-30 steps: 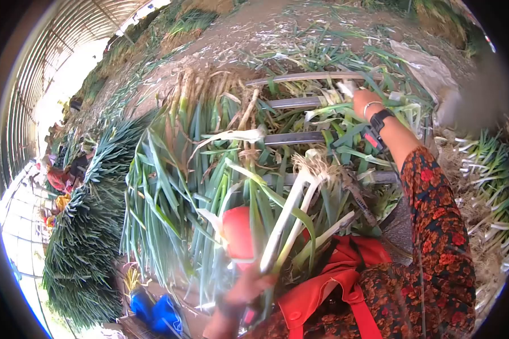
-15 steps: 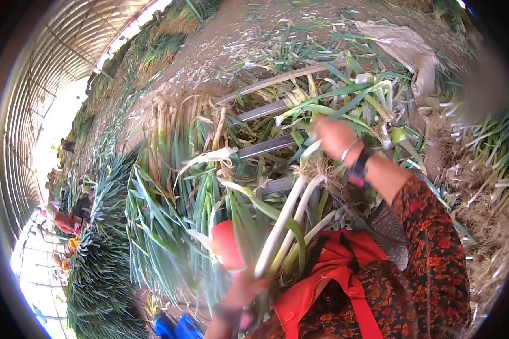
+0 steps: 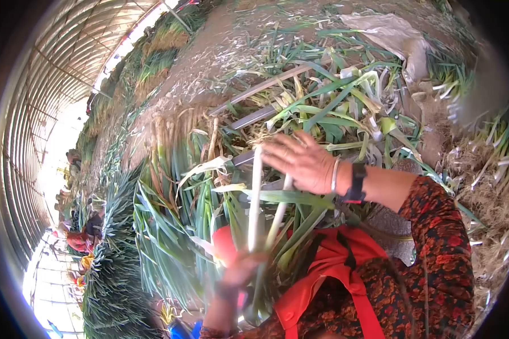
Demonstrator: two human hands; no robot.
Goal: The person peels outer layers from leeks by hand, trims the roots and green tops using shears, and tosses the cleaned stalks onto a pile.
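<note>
Low in the middle, my left hand (image 3: 246, 265) is wrapped round a few long green onions (image 3: 255, 195), blurred by motion. Their white stalks point up and away, and the green leaves trail down past the hand. My right hand (image 3: 305, 164) lies across the upper stalks near the root end, back of the hand up and fingers stretched out. It wears a metal bangle and a dark wristband. Left of the stalks lies a thick pile of untrimmed green onions (image 3: 175, 214), with dry brownish ends at the top.
Metal bars (image 3: 254, 117) stick out beyond my hands, strewn with stripped leaves (image 3: 322, 121). Rooted onions (image 3: 464, 164) lie at right, a pale plastic sheet (image 3: 390, 34) at the far right. A dense green bundle (image 3: 116, 282) stands at left; a person in red (image 3: 79, 242) is beyond it.
My right hand has moved left and opened out over the stalks' root ends. The held stalks now stand more upright, and my left hand has shifted slightly upward.
</note>
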